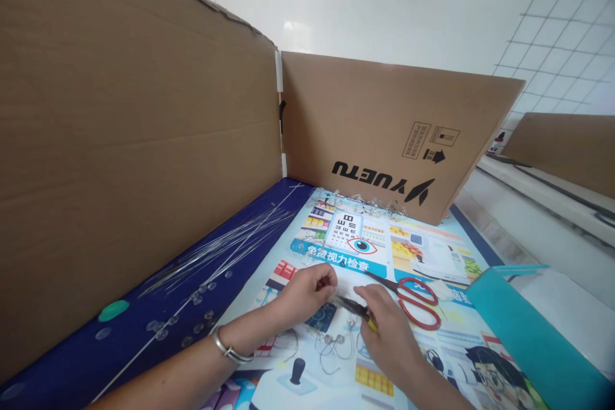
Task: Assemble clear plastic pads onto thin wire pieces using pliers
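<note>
My left hand [307, 295], with a silver bracelet [229, 347] on its wrist, is curled with its fingers together over the printed mat [423, 250]. Whatever its fingers pinch is hidden. My right hand [387, 333] grips small pliers with a yellow handle [354, 307], their dark tip reaching toward my left fingers. Bent wire loops [331, 349] lie under and between my hands. Red-handled scissors [417, 303] lie just beyond my right hand, with their blades pointing left.
Long thin wires [225, 256] and small clear discs [196, 315] lie on a dark blue mat [259, 227] at left. Clear plastic pieces [368, 202] line the mat's far edge. Cardboard panels [144, 122] stand behind, and a teal box [533, 339] sits at right.
</note>
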The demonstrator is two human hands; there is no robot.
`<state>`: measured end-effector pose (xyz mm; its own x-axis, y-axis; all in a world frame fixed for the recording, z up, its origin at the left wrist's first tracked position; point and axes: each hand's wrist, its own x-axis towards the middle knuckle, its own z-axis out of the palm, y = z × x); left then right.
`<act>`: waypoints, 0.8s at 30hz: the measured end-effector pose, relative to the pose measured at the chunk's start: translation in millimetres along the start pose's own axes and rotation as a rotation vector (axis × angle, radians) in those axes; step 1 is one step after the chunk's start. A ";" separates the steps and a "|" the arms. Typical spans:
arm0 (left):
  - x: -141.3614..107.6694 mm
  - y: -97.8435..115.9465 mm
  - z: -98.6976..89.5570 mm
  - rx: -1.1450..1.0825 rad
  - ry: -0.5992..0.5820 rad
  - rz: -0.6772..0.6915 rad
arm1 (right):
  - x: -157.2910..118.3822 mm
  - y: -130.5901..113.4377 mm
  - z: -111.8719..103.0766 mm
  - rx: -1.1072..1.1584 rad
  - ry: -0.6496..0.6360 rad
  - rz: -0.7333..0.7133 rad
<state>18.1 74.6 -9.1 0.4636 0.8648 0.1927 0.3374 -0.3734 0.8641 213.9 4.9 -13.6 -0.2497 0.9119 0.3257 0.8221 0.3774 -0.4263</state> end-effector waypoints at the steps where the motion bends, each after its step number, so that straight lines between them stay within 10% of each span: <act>1: 0.0 -1.1 0.4 0.012 0.003 0.010 | 2.1 1.7 -1.1 -0.022 -0.002 0.034; 24: -1.7 -3.0 2.4 0.156 0.040 0.057 | 13.4 4.4 -26.1 -0.449 -0.227 0.039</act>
<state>18.2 73.5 -13.1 0.4537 0.8524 0.2600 0.4361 -0.4668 0.7693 227.6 14.5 10.9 -0.2784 0.9548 0.1038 0.9596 0.2812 -0.0132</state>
